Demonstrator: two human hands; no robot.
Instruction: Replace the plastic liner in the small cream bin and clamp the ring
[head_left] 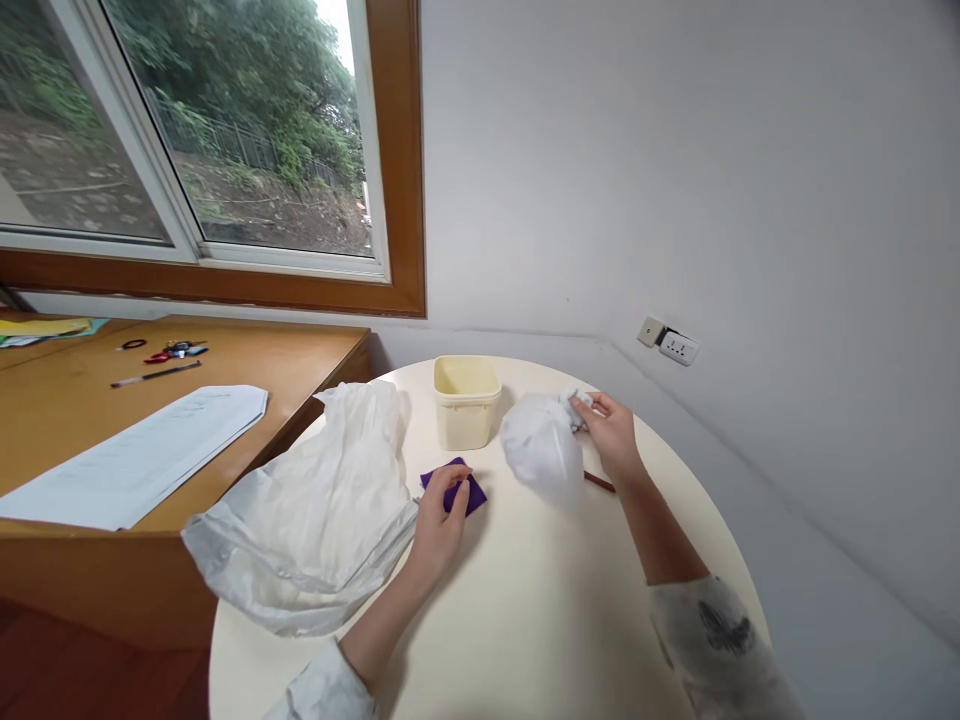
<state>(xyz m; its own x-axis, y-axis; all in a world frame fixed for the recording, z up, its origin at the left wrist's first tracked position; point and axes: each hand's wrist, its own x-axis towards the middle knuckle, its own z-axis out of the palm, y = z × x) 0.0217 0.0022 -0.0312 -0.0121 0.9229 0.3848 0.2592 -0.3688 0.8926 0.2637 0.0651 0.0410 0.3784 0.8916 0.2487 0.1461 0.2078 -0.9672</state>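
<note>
My right hand [611, 432] pinches the bunched, knotted top of a filled white plastic bag [544, 445], whose rounded body hangs low over the table or rests on it. Over a small dark purple cloth [474, 494], my left hand [441, 515] has its fingers curved, with a gap between thumb and forefinger. Whether those fingertips touch the cloth is hard to see. Behind the hands stands a cream plastic tub [466, 420], without a lid. A flattened, larger white plastic bag [322, 510] is spread to the left of my left hand.
The round white table [540, 620] carries these things, with a thin brown stick [599, 483] partly behind the bag. On the wooden desk [315, 345] at left lie papers [150, 455], a pen [156, 375] and keys [180, 348]. A socket [679, 347] is on the wall.
</note>
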